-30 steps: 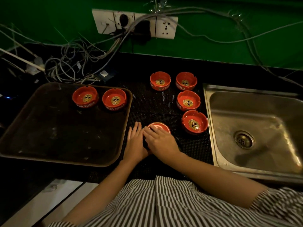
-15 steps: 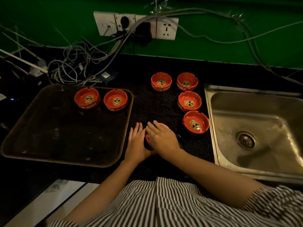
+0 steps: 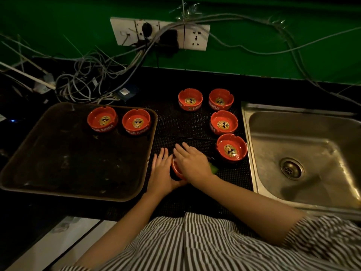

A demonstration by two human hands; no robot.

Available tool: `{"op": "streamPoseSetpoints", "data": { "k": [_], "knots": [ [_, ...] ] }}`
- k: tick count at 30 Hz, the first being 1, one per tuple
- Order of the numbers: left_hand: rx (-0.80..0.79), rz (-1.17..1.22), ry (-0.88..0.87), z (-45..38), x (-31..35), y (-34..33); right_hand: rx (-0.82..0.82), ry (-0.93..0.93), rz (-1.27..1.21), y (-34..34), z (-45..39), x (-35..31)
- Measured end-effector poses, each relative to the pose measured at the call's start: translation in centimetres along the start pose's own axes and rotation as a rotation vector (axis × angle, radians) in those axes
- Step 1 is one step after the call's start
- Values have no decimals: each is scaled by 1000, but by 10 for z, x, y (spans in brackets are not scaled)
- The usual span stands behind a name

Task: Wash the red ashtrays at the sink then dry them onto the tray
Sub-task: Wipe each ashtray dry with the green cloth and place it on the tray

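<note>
Striped shirt [image 3: 195, 245]: nearest the camera, filling the bottom edge, both bare forearms reaching forward from it.
Left hand [image 3: 162, 169]: on the dark mat, fingers straight and together, pointing away; its palm and thumb side lie against the left wall of the held ashtray.
Right hand [image 3: 192, 161]: laid over the top of the held ashtray, fingers spread and nearly straight, covering most of it; whether anything is under the palm cannot be told.
Held ashtray [image 3: 176, 170]: between the two hands, only a strip of its red side showing.
Green scrap [image 3: 214, 169]: a small bright green piece pokes out from under the right hand's wrist side; too little shows to name it.
Mat [image 3: 175, 126]: black, dotted, spread between tray and sink.
Tray [image 3: 58, 163]: dark, square, left of the hands, its right rim just beside the left hand.
Tray ashtrays: two upright along the far edge, one [image 3: 102, 119] left, one [image 3: 136, 122] right, near each other.
Sink [image 3: 312, 153]: steel basin to the right, drain [image 3: 291, 169] visible.
Mat ashtrays: four upright; the nearest [image 3: 231, 147] beside the sink rim and just right of the right hand, the next [image 3: 223, 122] beyond it, then two at the far end [image 3: 190, 99] and [image 3: 220, 99].
Cables [image 3: 84, 83]: a tangle behind the tray.
Sockets [image 3: 160, 34]: white plate on the green wall, plugs and wires hanging from it.
</note>
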State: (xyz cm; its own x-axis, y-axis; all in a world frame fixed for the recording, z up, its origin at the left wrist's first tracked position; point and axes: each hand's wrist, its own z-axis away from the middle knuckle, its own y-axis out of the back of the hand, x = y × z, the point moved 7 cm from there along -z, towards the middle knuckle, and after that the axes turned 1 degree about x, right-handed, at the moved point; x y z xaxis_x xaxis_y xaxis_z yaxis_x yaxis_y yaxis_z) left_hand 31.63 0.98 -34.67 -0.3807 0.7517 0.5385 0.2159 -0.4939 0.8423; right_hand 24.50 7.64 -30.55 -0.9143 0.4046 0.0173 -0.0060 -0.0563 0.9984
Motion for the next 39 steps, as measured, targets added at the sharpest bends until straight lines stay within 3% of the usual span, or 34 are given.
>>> {"op": "streamPoseSetpoints", "data": {
  "k": [5, 8, 11, 15, 21, 23, 33, 39],
  "knots": [
    [12, 22, 4, 2, -4, -1, 182, 201, -89, -5, 39, -6],
    [36, 50, -13, 4, 0, 2, 249, 171, -62, -1, 51, 15],
    [40, 74, -13, 4, 1, 3, 163, -9, -10, 2, 31, 27],
    [13, 40, -1, 2, -1, 0, 29, -70, 14, -6, 7, 10],
    [8, 23, -2, 1, -5, -3, 283, 203, -83, -10, 35, -15],
    [30, 34, -20, 2, -3, -2, 329, 208, -116, -7, 52, -7],
    [72, -64, 16, 6, 5, -4, 490, -283, -348, -16, 93, 56],
    [230, 367, 97, 11, 12, 5, 489, -479, -504, -25, 88, 67]
  ]
}}
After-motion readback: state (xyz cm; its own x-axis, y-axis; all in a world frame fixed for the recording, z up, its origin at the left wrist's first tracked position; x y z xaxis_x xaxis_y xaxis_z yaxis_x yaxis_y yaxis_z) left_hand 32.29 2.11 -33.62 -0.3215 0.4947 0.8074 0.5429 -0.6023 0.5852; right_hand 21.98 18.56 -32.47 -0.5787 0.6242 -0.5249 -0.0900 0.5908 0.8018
